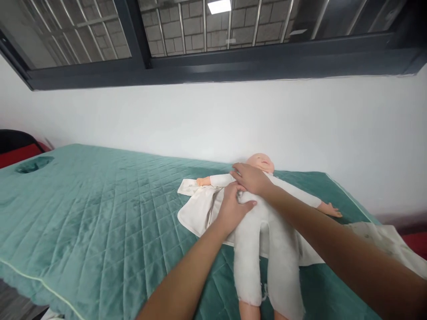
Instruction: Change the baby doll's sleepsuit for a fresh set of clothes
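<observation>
Two bare forearms enter from 6 and 4 o'clock, converging on a doll (263, 231) at centre-right.

Doll lies on its back, feet toward 6 o'clock, head at 12. White suit covers trunk, arms and legs; bare feet just show at the bottom edge. Arms spread wide to 9 and 3 o'clock.

Left hand (231, 209) rests on the doll's belly, fingers curled and pinching the suit fabric at the front, thumb out toward 3 o'clock.

Right hand (250, 178) sits just beyond, at the doll's upper chest, fingers together and bent down onto the cloth near the neck. Whether it grips cloth, cannot tell. The two hands touch.

Under the doll a cream cloth (196, 209) lies open, spreading toward 9 o'clock.

All rests on a bed with a green quilt (100, 209). More pale fabric (383, 240) at 3 o'clock.

Beyond, a white wall (200, 120), then a dark-framed window (233, 62) at 12.
</observation>
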A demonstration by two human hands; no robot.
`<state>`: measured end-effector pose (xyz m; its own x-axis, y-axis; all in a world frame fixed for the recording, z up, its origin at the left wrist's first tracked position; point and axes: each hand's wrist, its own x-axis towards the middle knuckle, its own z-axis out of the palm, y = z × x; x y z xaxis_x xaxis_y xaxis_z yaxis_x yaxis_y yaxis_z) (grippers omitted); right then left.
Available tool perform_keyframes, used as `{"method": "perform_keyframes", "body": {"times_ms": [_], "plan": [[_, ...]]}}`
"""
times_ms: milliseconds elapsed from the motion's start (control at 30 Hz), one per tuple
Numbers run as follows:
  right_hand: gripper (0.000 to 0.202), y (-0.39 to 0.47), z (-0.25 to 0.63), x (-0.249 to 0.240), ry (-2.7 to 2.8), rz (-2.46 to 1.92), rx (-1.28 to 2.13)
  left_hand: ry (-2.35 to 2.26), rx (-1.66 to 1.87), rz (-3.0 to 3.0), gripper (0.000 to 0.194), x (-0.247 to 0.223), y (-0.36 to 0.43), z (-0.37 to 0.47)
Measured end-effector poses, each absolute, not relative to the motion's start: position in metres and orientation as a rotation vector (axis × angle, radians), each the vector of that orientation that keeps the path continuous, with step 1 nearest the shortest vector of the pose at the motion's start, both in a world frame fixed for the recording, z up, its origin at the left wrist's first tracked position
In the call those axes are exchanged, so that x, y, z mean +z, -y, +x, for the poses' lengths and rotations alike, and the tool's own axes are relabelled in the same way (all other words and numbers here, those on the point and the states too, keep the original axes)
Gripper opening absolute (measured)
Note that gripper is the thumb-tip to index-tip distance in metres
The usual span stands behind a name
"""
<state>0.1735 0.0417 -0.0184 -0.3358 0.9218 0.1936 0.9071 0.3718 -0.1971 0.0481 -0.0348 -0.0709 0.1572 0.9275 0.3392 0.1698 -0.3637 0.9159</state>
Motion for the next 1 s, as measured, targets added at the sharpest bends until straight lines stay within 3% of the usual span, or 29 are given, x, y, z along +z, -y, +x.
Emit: {"method": "perform_keyframes", "body": {"times_ms": [133,267,700,1000], "plan": [[0.038,-0.039,0.173,-0.021,2.348,-1.627,0.039,-1.396,1.437,1.634,0.058,-0.073,0.054,0.051],[0.037,-0.038,0.172,-0.018,2.416,-1.672,0.007,-1.459,1.262,1.465,0.062,-0.075,0.063,0.049],[0.039,-0.049,0.170,-0.020,2.517,-1.687,0.149,-1.033,1.055,2.060,0.016,-0.061,0.033,0.037],[0.047,-0.063,0.162,-0.019,2.625,-1.765,0.202,-1.098,1.066,2.301,0.019,-0.061,0.036,0.036]]}}
